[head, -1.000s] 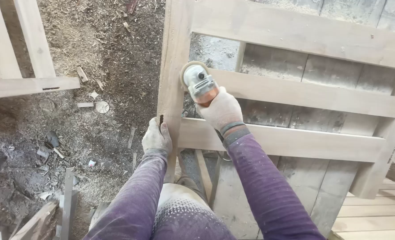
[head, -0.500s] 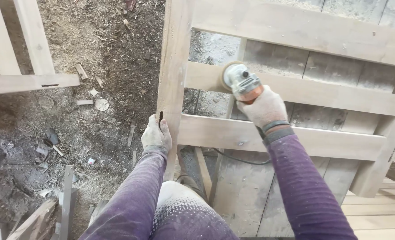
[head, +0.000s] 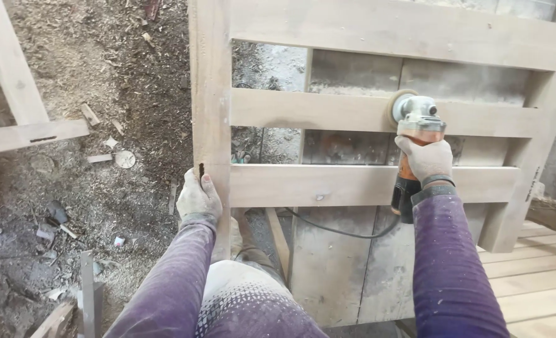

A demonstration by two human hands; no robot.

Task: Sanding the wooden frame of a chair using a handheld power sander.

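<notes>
Sawdust-strewn ground surrounds your wooden frame — your right hand clenches the orange grinder, your left hand curls round its upright — cord trailing beneath.

Purple sleeves and dusty gloves

The left hand and right hand wear pale, dirty gloves. Long purple sleeves have dark cuffs. Trousers look dotted white.

- Wooden frame: pale, bare wood, matt and dusty under the grip.
- Angle grinder: matt orange plastic body, dull grey metal head.
- Both gloves: rough, dust-caked cloth.
- Floor: coarse sawdust and chips.
</notes>
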